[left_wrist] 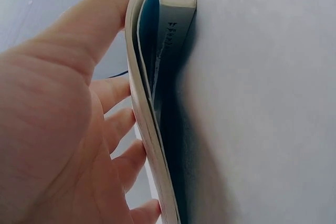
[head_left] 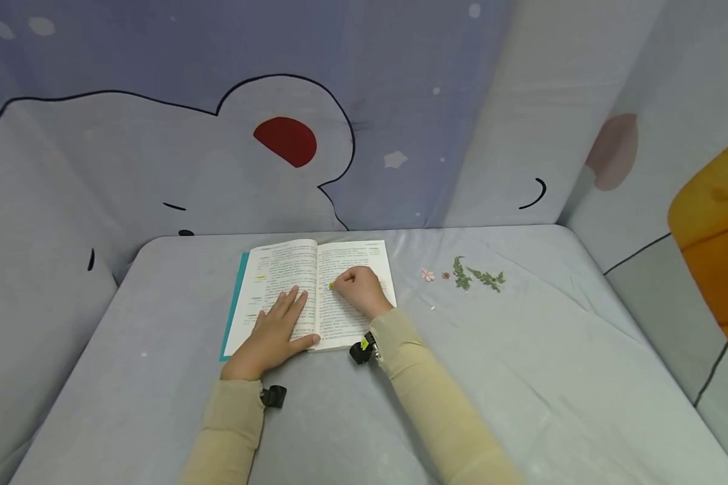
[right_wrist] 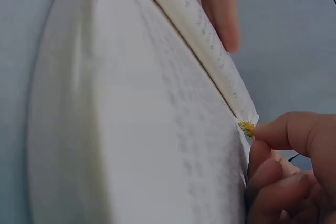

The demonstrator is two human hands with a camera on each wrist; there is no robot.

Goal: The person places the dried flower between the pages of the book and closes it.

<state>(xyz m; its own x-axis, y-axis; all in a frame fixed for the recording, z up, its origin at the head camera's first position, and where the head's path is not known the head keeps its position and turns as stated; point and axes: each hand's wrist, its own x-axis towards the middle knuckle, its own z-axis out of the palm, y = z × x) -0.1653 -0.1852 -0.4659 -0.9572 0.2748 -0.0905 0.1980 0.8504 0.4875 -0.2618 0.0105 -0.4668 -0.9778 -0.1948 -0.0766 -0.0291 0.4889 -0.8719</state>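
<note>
You are pinching a small yellow flower [right_wrist: 245, 128] between the thumb and a finger of your right-hand grip [head_left: 359, 289]; the tips are nearly meeting on it, and the other fingers are lying curled. The flower is sitting at the right page [head_left: 347, 254] of an open book [head_left: 271, 269], just right of the gutter; whether it is touching the paper, I cannot tell. Your left-hand grip [head_left: 271, 335] is resting wide on the left page, fingers spread and holding nothing, with the thumb reaching across the lower edge to the gutter. Yellow highlight marks [head_left: 261, 277] are showing on that page, and a teal cover [head_left: 234, 310] is peeking out along its left side. The book is lying on a bench [head_left: 558, 350] under pale cloth. To its right, well apart from your hands, a pink flower [head_left: 427, 275], a small brownish flower [head_left: 445, 275] and two green sprigs [head_left: 462, 273] are lying in a row. You are wearing cream sleeves [head_left: 443, 404]. Behind the bench, a printed backdrop [head_left: 400, 101] is hanging.
</note>
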